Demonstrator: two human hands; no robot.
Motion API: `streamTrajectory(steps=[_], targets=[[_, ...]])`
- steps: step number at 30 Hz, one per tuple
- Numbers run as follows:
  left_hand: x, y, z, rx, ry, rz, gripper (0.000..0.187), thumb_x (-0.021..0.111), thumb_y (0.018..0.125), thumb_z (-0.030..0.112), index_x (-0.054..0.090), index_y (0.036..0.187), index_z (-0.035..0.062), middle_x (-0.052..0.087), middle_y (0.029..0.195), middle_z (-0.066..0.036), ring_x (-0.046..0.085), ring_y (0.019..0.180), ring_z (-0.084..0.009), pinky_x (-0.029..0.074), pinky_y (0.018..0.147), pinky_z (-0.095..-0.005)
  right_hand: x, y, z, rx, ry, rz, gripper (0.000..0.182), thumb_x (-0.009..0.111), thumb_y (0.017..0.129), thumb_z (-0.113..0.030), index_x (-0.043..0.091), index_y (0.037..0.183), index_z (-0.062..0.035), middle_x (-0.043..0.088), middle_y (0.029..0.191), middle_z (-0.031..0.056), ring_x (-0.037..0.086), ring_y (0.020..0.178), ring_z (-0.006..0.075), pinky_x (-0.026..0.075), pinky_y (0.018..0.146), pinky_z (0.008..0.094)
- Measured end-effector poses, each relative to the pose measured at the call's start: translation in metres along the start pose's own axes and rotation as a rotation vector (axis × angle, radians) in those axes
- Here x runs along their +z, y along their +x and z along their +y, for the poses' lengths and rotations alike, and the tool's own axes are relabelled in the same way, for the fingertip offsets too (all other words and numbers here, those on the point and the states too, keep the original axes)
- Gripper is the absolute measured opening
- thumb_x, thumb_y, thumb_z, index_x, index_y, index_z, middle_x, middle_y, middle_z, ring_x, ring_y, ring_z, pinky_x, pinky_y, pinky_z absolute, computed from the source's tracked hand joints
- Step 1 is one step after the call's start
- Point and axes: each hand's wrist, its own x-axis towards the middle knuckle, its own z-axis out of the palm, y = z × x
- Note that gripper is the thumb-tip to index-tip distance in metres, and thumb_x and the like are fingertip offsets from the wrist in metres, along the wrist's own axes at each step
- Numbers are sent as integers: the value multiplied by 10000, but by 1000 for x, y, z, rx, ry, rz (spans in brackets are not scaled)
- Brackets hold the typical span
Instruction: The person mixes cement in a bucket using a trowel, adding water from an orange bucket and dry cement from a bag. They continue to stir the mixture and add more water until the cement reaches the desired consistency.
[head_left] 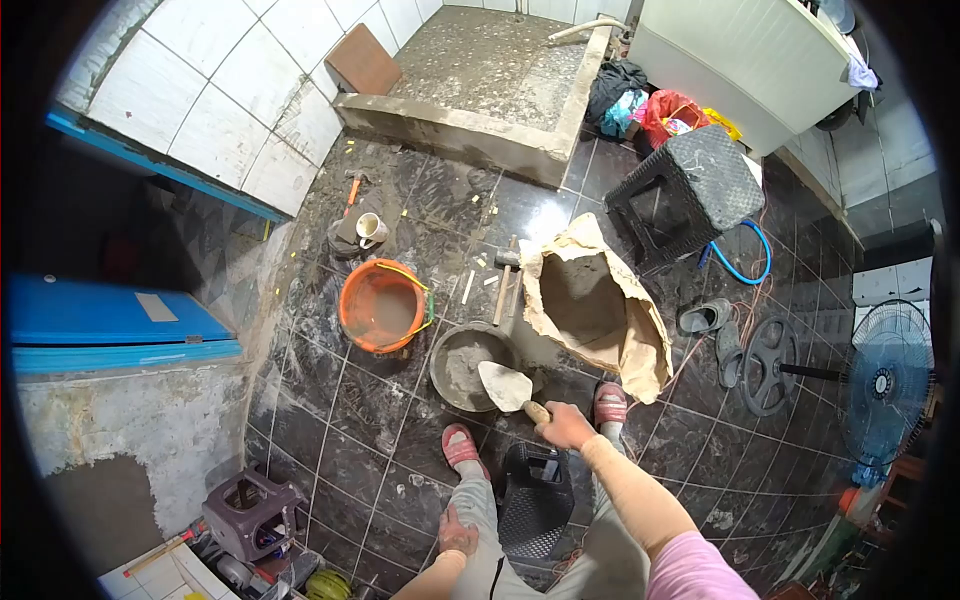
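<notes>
My right hand (567, 427) is closed round the wooden handle of a trowel (506, 388). Its pale, dusty blade reaches over the near right rim of a round basin (440, 382), which holds grey powder or mix. My left hand (457, 530) lies flat on my left leg, fingers extended, holding nothing. Just beyond and right of the basin stands an opened paper sack (655, 345) with grey cement-like powder inside. An orange bucket (352, 325) with greyish contents is to the basin's left. Between bucket and sack lies a hammer (507, 260).
A black stool (535, 505) is between my legs; another stool (710, 180) stands beyond the sack. A mug (370, 230) and an orange-handled tool (353, 190) lie past the bucket. A low curb (460, 130) crosses the back. Slippers (705, 317) and a fan (880, 383) are right.
</notes>
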Motion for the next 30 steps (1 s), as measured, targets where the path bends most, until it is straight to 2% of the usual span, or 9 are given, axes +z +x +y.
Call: streamTrajectory(steps=[11,14,20,22,23,24,26,27,30], targets=[[-5,6,7,64,49,-59,827,627,755,239,277,1435,-76,443,1331,-343,453,1253,-448,387,1076,-429,-152,-143,-2,-45,207,256,430,708,741,-210,635,1120,-20,670,966,231,656,906,404,515,798,422],[-5,10,8,7,14,-65,845,664,743,275,322,1454,-26,454,1343,-310,463,1256,-423,381,1078,-406,-166,-131,11,6,196,358,397,715,720,-203,633,1047,7,664,893,228,651,814,374,507,756,395],[-5,20,12,-38,53,-24,856,695,736,312,340,1441,-20,473,1348,-282,453,1273,-412,374,1087,-404,-141,21,80,144,-170,437,367,666,751,-255,644,1012,1,675,960,247,658,894,418,520,821,470],[-28,21,34,-72,250,-337,677,539,888,368,392,1440,5,238,1523,-212,256,1397,-388,202,1159,-406,-151,54,48,145,-286,357,360,610,782,-266,643,1033,-11,672,1035,245,645,984,427,513,880,512],[-40,21,47,-83,344,-492,609,461,964,395,418,1440,17,121,1611,-177,158,1459,-376,116,1195,-407,-142,102,70,324,-244,182,422,625,789,-284,645,1119,-22,659,1107,248,627,1054,416,514,909,473],[-34,35,39,-73,383,-435,631,470,956,406,403,1446,14,145,1602,-179,181,1449,-378,136,1190,-411,-125,158,96,335,-350,3,488,629,800,-324,618,1188,-29,608,1235,252,596,1138,404,481,976,464],[11,55,-17,-8,418,-98,676,489,940,428,372,1458,10,194,1584,-183,227,1428,-381,176,1179,-420,-88,201,147,330,-218,-13,514,560,857,-426,605,1245,-93,545,1354,222,491,1280,408,406,1072,425],[23,61,-37,43,451,7,700,498,932,439,356,1464,7,219,1575,-185,250,1418,-383,196,1174,-425,-19,268,223,82,-504,414,510,523,863,-428,606,1245,-100,539,1359,216,500,1267,405,412,1056,436],[36,61,-53,56,569,71,804,502,926,480,209,1520,24,266,1556,-183,279,1409,-373,227,1164,-429,-47,275,206,43,-221,179,517,519,862,-425,604,1250,-94,537,1360,218,506,1260,403,415,1049,440]])
